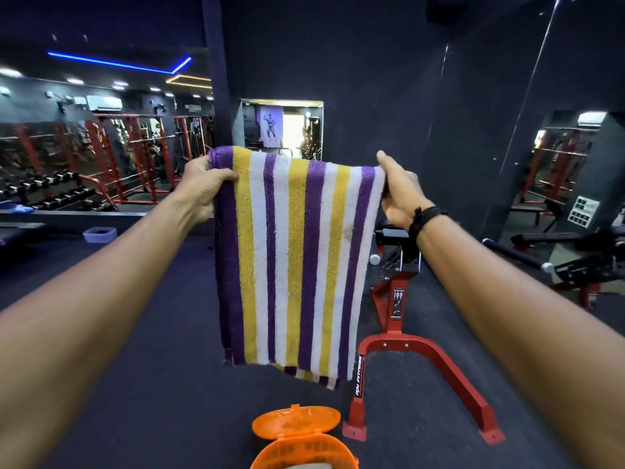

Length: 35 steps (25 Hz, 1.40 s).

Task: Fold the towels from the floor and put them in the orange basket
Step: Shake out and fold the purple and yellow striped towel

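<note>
Dark rubber floor (162, 384) fills the lower half of my view, with mirrored walls and red weight racks (135, 157) across the upper left of the frame. At centre I have a striped towel (291, 258), purple, yellow and white, held up in the air and hanging straight down, doubled over so a second layer shows below its lower edge. My left hand (203, 187) grips the upper left corner, fingers curled round the purple edge; my right hand (399, 194) pinches the upper right corner, a black cord band on that wrist. At the bottom centre of the frame the orange basket (304, 451) stands on the floor, directly below the towel and well apart from it, its hinged lid (296, 421) flipped open behind it. Something pale lies inside the basket, cut off by the frame edge, so I cannot tell what it is. Just to the right of the basket sits the red base of a gym machine (422, 367).
</note>
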{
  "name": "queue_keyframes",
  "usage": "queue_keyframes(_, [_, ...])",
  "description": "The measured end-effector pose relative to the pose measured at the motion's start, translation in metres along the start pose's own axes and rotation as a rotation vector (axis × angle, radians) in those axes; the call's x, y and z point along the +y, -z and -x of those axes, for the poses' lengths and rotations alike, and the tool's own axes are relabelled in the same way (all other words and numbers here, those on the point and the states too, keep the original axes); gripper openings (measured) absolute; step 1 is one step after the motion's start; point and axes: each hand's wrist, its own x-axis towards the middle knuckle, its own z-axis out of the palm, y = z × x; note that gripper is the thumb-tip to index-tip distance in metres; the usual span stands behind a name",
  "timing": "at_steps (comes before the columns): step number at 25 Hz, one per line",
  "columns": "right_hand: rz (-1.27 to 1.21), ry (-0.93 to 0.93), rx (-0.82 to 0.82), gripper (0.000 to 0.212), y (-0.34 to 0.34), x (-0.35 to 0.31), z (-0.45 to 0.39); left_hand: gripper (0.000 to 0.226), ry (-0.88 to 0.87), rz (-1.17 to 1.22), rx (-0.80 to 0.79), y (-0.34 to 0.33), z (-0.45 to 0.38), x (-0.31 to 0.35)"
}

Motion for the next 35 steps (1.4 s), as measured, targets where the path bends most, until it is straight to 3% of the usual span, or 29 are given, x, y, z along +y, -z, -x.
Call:
queue_keyframes(3, [-0.093, 0.011, 0.134, 0.03, -0.002, 0.002, 0.0, 0.035, 0.014, 0.044, -0.037, -0.002, 0.0, 0.001])
queue_keyframes(5, [-0.076, 0.038, 0.143, 0.033, -0.002, 0.001, -0.002, 0.034, 0.029, 0.065, -0.037, -0.004, 0.0, -0.002])
queue_keyframes(9, [-0.056, 0.059, 0.098, 0.019, 0.001, 0.005, -0.003, 0.013, 0.061, 0.173, 0.032, -0.006, 0.002, -0.004])
queue_keyframes(13, [0.031, 0.072, 0.019, 0.018, 0.008, 0.009, -0.003, 0.051, 0.03, 0.124, 0.097, -0.002, -0.005, -0.015])
queue_keyframes(15, [0.085, 0.076, -0.02, 0.025, 0.011, 0.008, -0.004, 0.057, 0.03, 0.097, 0.05, 0.001, -0.006, -0.019])
queue_keyframes(18, [0.097, 0.078, -0.072, 0.033, 0.013, 0.009, -0.005, 0.04, 0.035, 0.115, 0.007, 0.001, -0.005, -0.023])
queue_keyframes(22, [0.135, 0.107, -0.082, 0.038, 0.018, 0.01, -0.009, 0.014, 0.012, 0.189, 0.094, -0.001, -0.003, -0.029])
queue_keyframes(35, [0.263, 0.157, -0.083, 0.04, 0.034, 0.014, -0.019, 0.037, -0.055, 0.071, 0.02, 0.006, 0.0, -0.031])
